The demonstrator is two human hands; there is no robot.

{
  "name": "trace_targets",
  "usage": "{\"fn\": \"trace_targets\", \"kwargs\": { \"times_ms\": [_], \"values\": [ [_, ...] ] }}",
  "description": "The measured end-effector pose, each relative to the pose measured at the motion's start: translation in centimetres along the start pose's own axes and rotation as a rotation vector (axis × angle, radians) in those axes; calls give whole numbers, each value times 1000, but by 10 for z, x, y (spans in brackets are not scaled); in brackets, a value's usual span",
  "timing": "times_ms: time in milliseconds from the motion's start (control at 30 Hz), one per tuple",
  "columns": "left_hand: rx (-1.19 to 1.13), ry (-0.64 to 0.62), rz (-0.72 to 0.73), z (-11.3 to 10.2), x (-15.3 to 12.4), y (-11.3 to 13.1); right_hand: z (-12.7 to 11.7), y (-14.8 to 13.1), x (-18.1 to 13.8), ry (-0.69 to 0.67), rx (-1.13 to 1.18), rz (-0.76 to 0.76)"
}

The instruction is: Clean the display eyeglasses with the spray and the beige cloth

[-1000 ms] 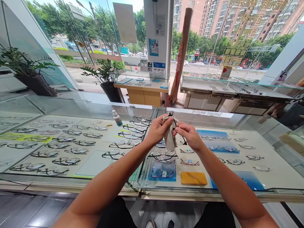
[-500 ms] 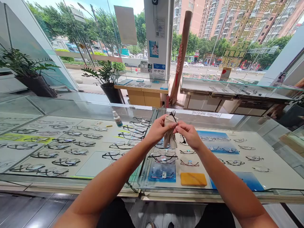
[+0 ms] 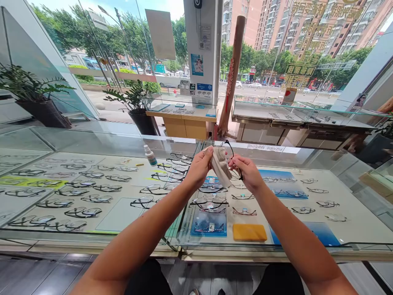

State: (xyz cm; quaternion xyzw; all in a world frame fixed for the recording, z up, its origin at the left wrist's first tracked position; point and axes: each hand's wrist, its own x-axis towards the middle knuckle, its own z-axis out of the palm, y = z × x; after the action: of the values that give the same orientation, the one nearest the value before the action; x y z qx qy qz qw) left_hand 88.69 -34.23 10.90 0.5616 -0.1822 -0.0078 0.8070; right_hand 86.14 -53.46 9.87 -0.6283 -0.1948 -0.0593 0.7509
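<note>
My left hand (image 3: pixel 200 164) is closed on a beige cleaning cloth (image 3: pixel 221 167), which drapes down over the glass counter. Pinched in my right hand (image 3: pixel 246 171) is a pair of dark-framed eyeglasses (image 3: pixel 229 146), tilted so part of the rim and a temple stick out above and below the fingers. The cloth lies against the eyeglasses and hides most of the lenses. Beyond my left wrist, a small white spray bottle (image 3: pixel 150 155) stands upright on the counter. A yellow eyeglass case (image 3: pixel 249 232) lies below my hands on the right-hand counter.
Glass display counters (image 3: pixel 294 246) run across in front of me, with rows of eyeglasses (image 3: pixel 82 212) inside. Behind them are potted plants (image 3: pixel 139 104), a low wooden cabinet (image 3: pixel 184 125), a wooden post (image 3: pixel 235 73) and large windows onto a street.
My hands have drawn slightly apart, the left one moving left with the cloth. The cloth is now spread out more, and the eyeglasses have turned, showing more of the dark frame.
</note>
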Motion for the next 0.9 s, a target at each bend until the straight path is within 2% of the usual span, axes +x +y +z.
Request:
{"fn": "trace_targets", "kwargs": {
  "times_ms": [100,167,300,600,900],
  "values": [
    [35,33,-34,-3,0,0,-10,-4,4,79,79,28],
    [77,0,-68,-3,-1,-1,-13,-6,5,100,98,22],
    [159,-114,-121,-1,-7,-3,-11,-6,4,82,80,-5],
    [224,-327,-139,7,-15,5,-8,-2,5,77,102,-20],
    [231,-397,-151,5,-16,3,1,5,2,65,72,9]
  ]
}}
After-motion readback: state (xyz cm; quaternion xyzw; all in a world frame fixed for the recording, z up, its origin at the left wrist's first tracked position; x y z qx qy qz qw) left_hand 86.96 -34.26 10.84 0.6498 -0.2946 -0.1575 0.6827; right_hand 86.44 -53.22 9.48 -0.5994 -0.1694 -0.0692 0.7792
